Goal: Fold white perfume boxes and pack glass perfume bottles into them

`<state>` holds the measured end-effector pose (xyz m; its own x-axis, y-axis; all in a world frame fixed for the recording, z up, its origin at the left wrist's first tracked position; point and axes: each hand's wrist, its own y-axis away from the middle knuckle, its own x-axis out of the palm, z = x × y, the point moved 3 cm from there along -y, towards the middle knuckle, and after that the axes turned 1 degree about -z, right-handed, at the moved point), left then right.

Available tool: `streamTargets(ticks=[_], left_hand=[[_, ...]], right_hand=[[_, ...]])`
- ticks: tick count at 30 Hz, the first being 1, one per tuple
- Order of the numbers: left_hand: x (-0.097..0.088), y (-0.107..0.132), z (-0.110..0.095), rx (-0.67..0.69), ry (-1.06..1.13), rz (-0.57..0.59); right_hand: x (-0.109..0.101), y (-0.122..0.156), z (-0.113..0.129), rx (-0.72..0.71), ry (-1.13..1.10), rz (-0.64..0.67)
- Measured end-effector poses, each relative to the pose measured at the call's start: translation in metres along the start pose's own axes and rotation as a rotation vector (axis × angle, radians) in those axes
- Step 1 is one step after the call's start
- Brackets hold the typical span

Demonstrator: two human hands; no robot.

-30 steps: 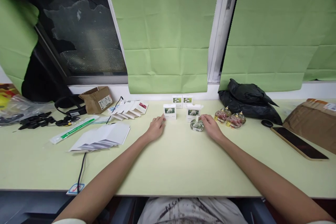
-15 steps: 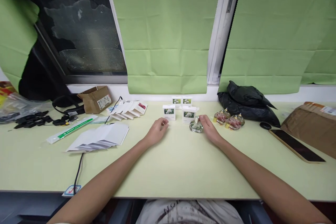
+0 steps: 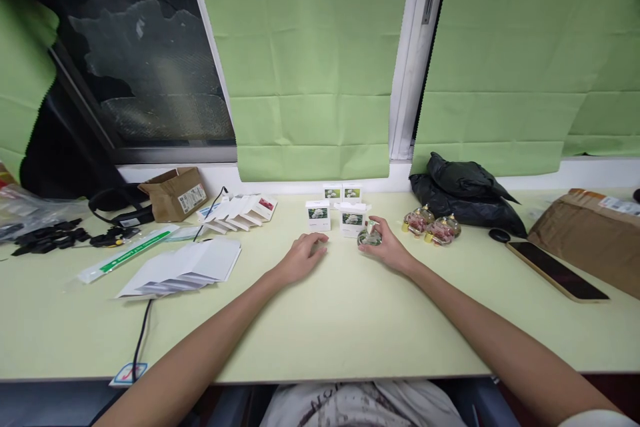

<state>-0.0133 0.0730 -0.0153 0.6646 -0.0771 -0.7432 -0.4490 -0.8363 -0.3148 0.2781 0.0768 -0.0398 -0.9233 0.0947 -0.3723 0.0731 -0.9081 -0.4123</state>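
My right hand (image 3: pixel 390 248) curls round a small clear glass perfume bottle (image 3: pixel 367 238) with a pale stopper, thumb in front and fingers at the far side. Part of the bottle is hidden by the hand. My left hand (image 3: pixel 301 257) is empty, fingers and thumb apart, low over the table. Just behind the bottle stands a white box with a white-flower picture (image 3: pixel 352 221), its top flap apparently open. A similar white box (image 3: pixel 318 216) stands beyond my left hand. Two small boxes with green pictures (image 3: pixel 332 193) stand side by side farther back.
Several round bottles with pink flowers and gold caps (image 3: pixel 432 225) stand to the right, before black plastic bags (image 3: pixel 463 193). A phone (image 3: pixel 557 271) and brown parcel (image 3: pixel 590 237) lie farther right. Flat white cartons (image 3: pixel 187 268), a cable and a cardboard box (image 3: pixel 175 195) are left.
My right hand has turned and wrapped lower round the perfume bottle, thumb now in front. My left hand's fingers have spread. The whole view has shifted slightly.
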Motion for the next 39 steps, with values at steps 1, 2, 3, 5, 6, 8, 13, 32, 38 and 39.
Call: streamTargets(ticks=[1, 2, 3, 5, 6, 8, 13, 32, 38, 39], left_hand=[[0.000, -0.001, 0.000, 0.006, -0.004, -0.003], [0.000, -0.001, -0.001, 0.010, -0.006, -0.008], [0.001, -0.002, -0.001, 0.014, -0.007, -0.013], [0.002, -0.004, -0.004, 0.037, -0.021, -0.007], [0.003, -0.004, -0.006, 0.056, -0.037, 0.002], [0.005, -0.005, -0.009, 0.089, -0.084, 0.024], [0.009, -0.006, -0.014, 0.070, -0.125, 0.074], [0.011, -0.011, -0.013, 0.073, 0.394, 0.018], [0.014, -0.011, -0.014, 0.032, 0.342, -0.054], [0.015, -0.010, -0.016, 0.030, 0.345, -0.059]], right_hand=[[0.001, -0.001, -0.001, 0.023, -0.004, 0.020], [0.001, -0.001, -0.002, 0.045, -0.014, 0.042], [0.002, -0.001, -0.002, 0.063, -0.024, 0.061], [0.003, -0.002, 0.000, 0.075, -0.043, 0.070], [0.003, -0.002, 0.002, 0.074, -0.063, 0.072], [0.005, -0.002, 0.005, 0.063, -0.130, 0.088], [0.007, -0.002, 0.011, 0.015, -0.204, 0.113], [0.019, 0.011, 0.035, -0.001, -0.281, 0.272], [0.026, 0.019, 0.046, -0.017, -0.298, 0.343], [0.027, 0.021, 0.049, -0.020, -0.293, 0.350]])
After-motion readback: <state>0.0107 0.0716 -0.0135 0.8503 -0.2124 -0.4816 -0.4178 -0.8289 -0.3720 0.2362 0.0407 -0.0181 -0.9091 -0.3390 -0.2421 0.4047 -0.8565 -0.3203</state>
